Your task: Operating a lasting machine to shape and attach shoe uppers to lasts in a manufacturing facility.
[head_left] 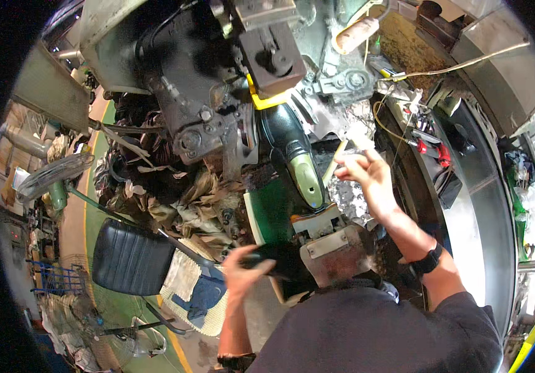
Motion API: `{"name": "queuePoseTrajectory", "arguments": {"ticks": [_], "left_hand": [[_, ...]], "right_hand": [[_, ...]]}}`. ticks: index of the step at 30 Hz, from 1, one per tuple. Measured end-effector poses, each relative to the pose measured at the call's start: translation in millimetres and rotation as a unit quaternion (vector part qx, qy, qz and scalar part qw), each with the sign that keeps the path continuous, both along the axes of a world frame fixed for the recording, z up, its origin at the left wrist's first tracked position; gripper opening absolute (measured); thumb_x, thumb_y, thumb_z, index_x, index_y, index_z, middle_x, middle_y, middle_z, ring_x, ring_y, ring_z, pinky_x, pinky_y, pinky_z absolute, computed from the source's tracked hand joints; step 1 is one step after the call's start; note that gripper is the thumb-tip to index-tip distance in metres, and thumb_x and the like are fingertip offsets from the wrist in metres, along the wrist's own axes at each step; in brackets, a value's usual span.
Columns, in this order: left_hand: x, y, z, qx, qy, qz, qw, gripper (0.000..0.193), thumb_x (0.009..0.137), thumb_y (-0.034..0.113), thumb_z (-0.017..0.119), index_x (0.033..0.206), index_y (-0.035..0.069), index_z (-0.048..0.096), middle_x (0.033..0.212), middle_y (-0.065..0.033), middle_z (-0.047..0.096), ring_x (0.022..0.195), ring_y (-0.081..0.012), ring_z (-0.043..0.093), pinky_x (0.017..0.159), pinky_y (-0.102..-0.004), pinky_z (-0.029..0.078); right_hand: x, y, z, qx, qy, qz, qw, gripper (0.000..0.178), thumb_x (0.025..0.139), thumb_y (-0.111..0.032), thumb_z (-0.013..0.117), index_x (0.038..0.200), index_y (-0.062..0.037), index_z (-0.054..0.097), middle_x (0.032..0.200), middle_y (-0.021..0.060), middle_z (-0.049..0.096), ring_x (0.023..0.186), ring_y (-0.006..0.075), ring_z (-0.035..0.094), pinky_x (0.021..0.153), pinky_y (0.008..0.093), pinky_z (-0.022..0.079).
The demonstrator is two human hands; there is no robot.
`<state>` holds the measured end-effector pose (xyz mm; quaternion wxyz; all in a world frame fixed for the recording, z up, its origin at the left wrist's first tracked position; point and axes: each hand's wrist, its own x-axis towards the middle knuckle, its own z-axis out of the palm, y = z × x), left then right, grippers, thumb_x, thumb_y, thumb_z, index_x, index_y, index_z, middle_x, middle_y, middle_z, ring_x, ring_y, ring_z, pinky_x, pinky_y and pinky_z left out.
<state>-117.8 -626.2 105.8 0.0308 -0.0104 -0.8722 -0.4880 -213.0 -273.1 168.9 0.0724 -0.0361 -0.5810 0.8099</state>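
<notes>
A black shoe upper (280, 124) on a green last (306, 179) lies in the machine, its far end beneath a yellow-edged block (272, 99). My right hand (370, 180) is raised just right of the last, its fingers bent and apart. Its fingertips are close to a thin pale stick (336, 160); I see no clear grip on it. Lower left, my left hand (242, 270) is blurred by motion, with fingers and thumb closed around the end of a black thing (272, 256) whose kind I cannot make out.
Dark machine parts (196, 137) stand at the left of the shoe. A black-backed chair (132, 256) with a blue cloth (202, 298) is at lower left. Red-handled tools (442, 154) lie on the right-hand bench. A lamp (355, 36) hangs above.
</notes>
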Motion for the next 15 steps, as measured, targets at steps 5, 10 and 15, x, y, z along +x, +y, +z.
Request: {"name": "queuePoseTrajectory", "arguments": {"ticks": [5, 10, 15], "left_hand": [[-25, -47, 82, 0.472, 0.067, 0.209, 0.854, 0.052, 0.092, 0.03, 0.071, 0.131, -0.001, 0.059, 0.115, -0.0167, 0.069, 0.101, -0.03, 0.071, 0.085, -0.0444, 0.06], [-57, 11, 126, 0.606, -0.038, -0.081, 0.791, 0.039, 0.103, 0.032, 0.057, 0.128, 0.002, 0.064, 0.115, -0.0113, 0.071, 0.099, -0.0256, 0.069, 0.085, -0.042, 0.057], [-69, 113, 150, 0.595, -0.082, 0.069, 0.796, 0.021, 0.097, 0.025, 0.07, 0.11, 0.009, 0.07, 0.106, -0.0049, 0.073, 0.097, -0.0195, 0.068, 0.088, -0.0369, 0.055]], "right_hand": [[67, -26, 26, 0.327, 0.244, 0.178, 0.896, 0.07, 0.082, -0.019, 0.088, 0.142, -0.0031, 0.056, 0.13, 0.0197, 0.066, 0.12, 0.0292, 0.065, 0.103, 0.0391, 0.05], [100, -51, 30, 0.348, 0.295, 0.206, 0.866, 0.102, 0.074, -0.038, 0.092, 0.153, 0.0009, 0.04, 0.155, 0.027, 0.043, 0.146, 0.0399, 0.042, 0.123, 0.0449, 0.033], [132, -3, 28, 0.367, 0.343, 0.018, 0.865, 0.096, 0.071, -0.027, 0.094, 0.149, 0.0017, 0.045, 0.15, 0.0224, 0.052, 0.139, 0.0366, 0.051, 0.126, 0.0535, 0.023]]}}
